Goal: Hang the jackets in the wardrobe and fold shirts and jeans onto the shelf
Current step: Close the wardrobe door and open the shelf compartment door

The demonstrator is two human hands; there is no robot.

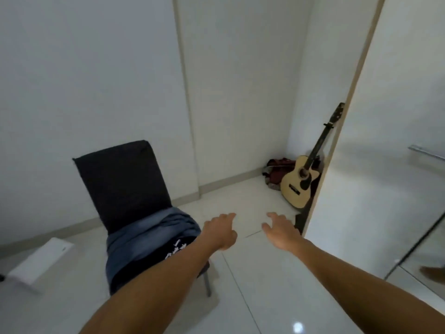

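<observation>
Your left hand [220, 231] and right hand [280, 233] reach forward side by side over the white tiled floor [277, 285], each grip slack with fingers spread loosely and nothing held. The task's clothing lies left of your left hand: blue jeans [144, 239] draped over the seat of the dark chair [122, 182], with a black printed shirt [174, 248] lying on them, partly hidden by your left forearm. An acoustic guitar [301, 182] leans in the far corner beside a dark red bundle [277, 169], just behind the edge of the open wardrobe door [349, 116] at right.
</observation>
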